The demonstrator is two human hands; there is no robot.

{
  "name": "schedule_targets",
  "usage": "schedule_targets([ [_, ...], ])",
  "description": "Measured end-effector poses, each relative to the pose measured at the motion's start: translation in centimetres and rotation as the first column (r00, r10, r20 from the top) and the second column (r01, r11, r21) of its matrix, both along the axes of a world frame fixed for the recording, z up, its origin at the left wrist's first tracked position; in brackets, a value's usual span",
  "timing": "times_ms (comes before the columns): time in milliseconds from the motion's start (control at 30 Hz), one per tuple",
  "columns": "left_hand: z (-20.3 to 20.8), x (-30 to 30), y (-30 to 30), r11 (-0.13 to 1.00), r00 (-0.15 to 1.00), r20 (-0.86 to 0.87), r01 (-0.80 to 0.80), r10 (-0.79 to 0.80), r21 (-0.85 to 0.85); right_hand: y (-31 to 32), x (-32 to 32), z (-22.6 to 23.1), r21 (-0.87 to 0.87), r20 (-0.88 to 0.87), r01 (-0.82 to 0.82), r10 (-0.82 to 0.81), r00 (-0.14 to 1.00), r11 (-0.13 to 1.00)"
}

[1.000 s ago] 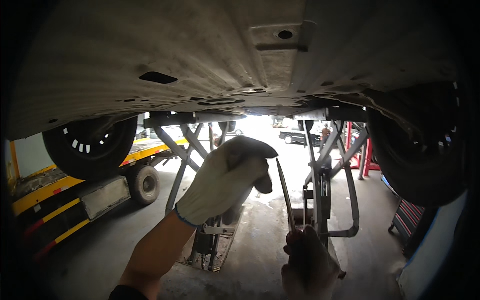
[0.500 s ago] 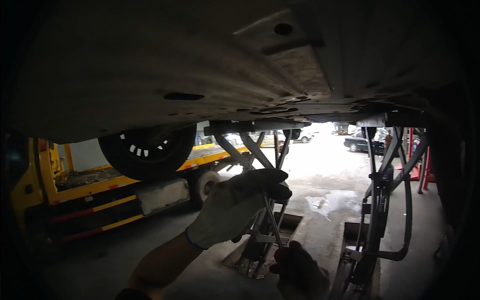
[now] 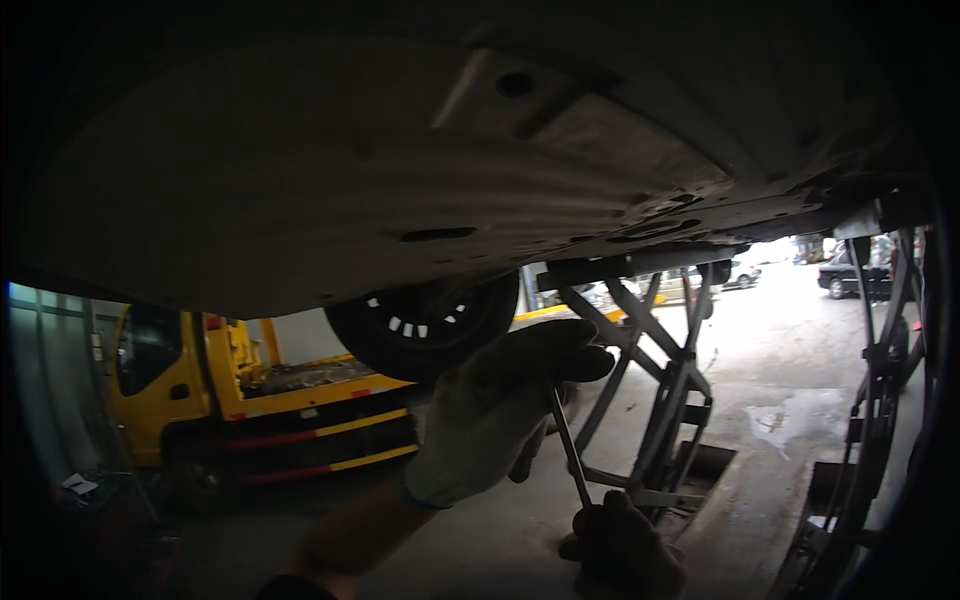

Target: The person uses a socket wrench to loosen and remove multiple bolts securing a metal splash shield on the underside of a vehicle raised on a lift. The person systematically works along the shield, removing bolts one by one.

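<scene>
Under the raised car's dark underside [image 3: 380, 170], both my hands are on a slim, straight metal rod [image 3: 570, 447], which leans with its lower end to the right. My left hand [image 3: 490, 415] wears a pale glove with dark fingers, closed around the rod's upper end. Those fingers hide what that end looks like. My right hand [image 3: 625, 548], lower and in shadow, grips the other end. The kind of tool cannot be made out. Between the hands the bare shaft shows.
A tyre [image 3: 430, 325] hangs from the car behind my left hand. Scissor-lift arms [image 3: 655, 370] stand to the right, above a floor recess [image 3: 710, 468]. A yellow flatbed truck [image 3: 235, 370] is parked at left. A dark car [image 3: 850, 278] stands far right, past a wet patch [image 3: 775, 420].
My view has swung to the left, so the lift, tyre and truck sit further right in the picture. Both hands keep their hold on the rod, nearly unchanged.
</scene>
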State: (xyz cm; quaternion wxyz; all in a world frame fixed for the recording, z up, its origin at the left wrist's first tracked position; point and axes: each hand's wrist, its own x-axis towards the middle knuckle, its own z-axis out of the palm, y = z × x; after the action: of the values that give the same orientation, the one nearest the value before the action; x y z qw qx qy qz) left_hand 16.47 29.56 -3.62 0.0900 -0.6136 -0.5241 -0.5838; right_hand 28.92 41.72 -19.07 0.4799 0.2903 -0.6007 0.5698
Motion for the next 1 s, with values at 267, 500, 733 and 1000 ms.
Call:
schedule_targets([
  [267, 0.5, 1.5, -1.1, 0.989, 0.984, -0.106, -0.139, 0.144, 0.047, 0.4, -2.0, -0.2, -0.35, 0.032, -0.301, 0.332, 0.943, 0.887],
  [500, 1.2, 3.1, -1.5, 0.953, 0.948, -0.098, -0.301, 0.302, 0.025, 1.6, -2.0, 0.7, 0.085, -0.121, -0.025, 0.035, 0.992, 0.996],
  [733, 1.8, 4.2, -1.7, 0.941, 0.94, -0.055, -0.339, 0.338, -0.004, -0.8, -1.7, 1.6, -0.608, 0.123, -0.228, 0.374, 0.919, 0.761],
  [1000, 2.5, 4.6, -2.2, 0.924, 0.916, -0.128, -0.381, 0.379, 0.01, 2.1, -0.4, 2.2, 0.061, -0.002, -0.231, 0.231, 0.973, 0.971],
])
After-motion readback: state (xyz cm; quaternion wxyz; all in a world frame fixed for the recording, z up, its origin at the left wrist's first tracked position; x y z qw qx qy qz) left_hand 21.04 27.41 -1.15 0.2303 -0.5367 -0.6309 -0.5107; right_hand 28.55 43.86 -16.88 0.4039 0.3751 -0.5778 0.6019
